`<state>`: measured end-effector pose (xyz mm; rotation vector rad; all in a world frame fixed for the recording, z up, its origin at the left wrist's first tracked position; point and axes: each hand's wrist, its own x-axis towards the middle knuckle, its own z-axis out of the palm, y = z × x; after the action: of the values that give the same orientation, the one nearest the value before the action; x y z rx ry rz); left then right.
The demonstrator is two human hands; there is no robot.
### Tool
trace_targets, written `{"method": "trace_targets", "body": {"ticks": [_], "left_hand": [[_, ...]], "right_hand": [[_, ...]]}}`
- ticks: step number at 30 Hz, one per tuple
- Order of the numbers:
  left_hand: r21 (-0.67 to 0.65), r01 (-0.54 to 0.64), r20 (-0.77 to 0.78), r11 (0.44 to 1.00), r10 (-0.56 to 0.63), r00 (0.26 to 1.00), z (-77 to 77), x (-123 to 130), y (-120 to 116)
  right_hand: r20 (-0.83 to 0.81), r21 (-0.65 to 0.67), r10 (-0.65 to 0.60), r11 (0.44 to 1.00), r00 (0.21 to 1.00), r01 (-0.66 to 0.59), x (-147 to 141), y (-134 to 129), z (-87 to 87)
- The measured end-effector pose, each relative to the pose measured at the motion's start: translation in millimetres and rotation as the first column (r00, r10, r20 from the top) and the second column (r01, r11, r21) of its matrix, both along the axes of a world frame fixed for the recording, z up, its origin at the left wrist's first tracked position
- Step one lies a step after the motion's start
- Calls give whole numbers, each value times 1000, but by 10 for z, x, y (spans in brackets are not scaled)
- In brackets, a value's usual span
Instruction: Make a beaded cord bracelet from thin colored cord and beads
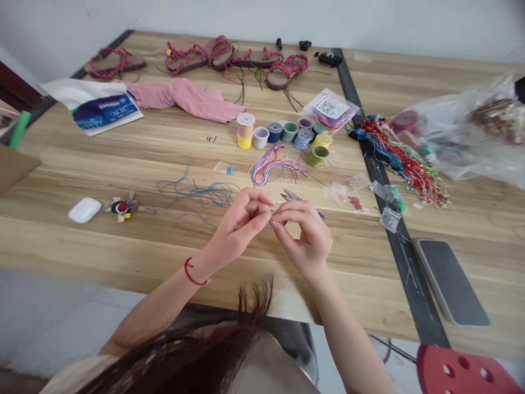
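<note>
A barely visible fine strand (pixel 270 220) is sitting pinched between my left hand (pixel 238 225) and right hand (pixel 302 238), fingertips closed, working close together for steady control.

Left hand (pixel 235 224) and right hand (pixel 303 235) pinch something tiny (pixel 270 220) near scissors (pixel 292 196).

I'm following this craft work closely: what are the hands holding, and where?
The left hand and right hand pinch something tiny between the fingertips; it's too small to tell what.
</note>
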<state>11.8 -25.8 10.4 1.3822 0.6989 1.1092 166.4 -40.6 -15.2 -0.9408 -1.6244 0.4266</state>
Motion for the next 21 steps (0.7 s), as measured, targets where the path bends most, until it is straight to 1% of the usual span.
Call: {"method": "trace_targets", "body": {"ticks": [2, 4, 7, 9, 11, 14, 17, 21], "left_hand": [[29, -10, -17, 1000, 10, 1000, 4, -9, 0], [88, -19, -47, 996, 24, 999, 10, -23, 0], [261, -37, -131, 965, 74, 989, 22, -52, 1], [396, -30, -213, 918, 123, 969, 30, -71, 9], [513, -4, -287, 858, 176, 942, 30, -85, 24], [654, 28, -323, 756, 247, 914, 0, -105, 51], [752, 48, -328, 657, 310, 892, -55, -136, 70], [811, 78, -360, 580, 390, 847, -105, -195, 73]], "right_hand": [[-23, -7, 0, 1000, 1000, 0, -4, 1, 6], [-68, -18, 11, 1000, 998, -12, -5, 3, 14], [-139, -64, 33, 997, 990, -43, 3, 6, 20], [-170, -104, 42, 993, 984, -61, 16, 8, 20], [-203, -140, 53, 987, 978, -82, 30, 11, 22], [-259, -195, 58, 974, 964, -111, 44, 21, 41], [-307, -256, 66, 955, 949, -149, 50, 33, 73], [-362, -323, 98, 920, 927, -223, 54, 45, 98]]}}
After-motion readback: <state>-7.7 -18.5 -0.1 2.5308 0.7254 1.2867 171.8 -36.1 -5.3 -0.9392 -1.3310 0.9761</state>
